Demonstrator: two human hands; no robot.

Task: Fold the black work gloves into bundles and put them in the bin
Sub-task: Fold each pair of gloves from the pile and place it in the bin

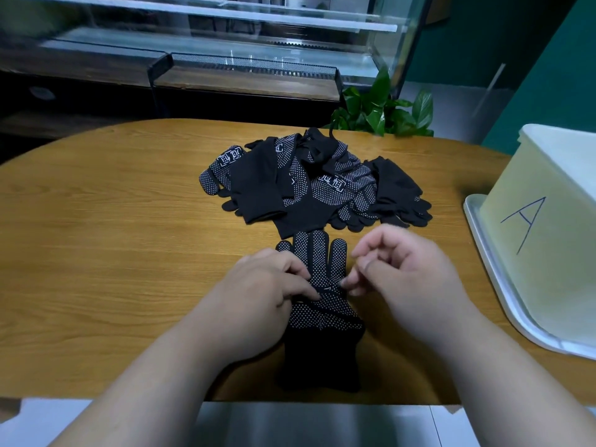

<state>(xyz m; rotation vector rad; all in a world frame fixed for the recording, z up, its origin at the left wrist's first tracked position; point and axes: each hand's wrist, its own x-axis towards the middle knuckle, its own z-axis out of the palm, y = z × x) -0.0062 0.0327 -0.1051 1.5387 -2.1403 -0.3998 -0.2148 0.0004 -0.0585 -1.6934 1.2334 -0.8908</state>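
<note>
A black dotted work glove (322, 321) lies flat on the wooden table (113, 237), fingers pointing away from me and cuff toward the near edge. My left hand (264, 285) rests on its left side with fingertips pressing the palm area. My right hand (400, 262) hovers at its right side, fingers curled, fingertips pinching the glove's edge near the middle. Behind it lies a loose pile of several more black gloves (309, 182). The pale bin (548, 227), marked with a letter A, stands at the right.
The bin sits on a white tray (503, 291) at the table's right edge. A green plant (383, 111) stands behind the table. A glass display case (225, 43) fills the background. A grey surface lies below the near table edge.
</note>
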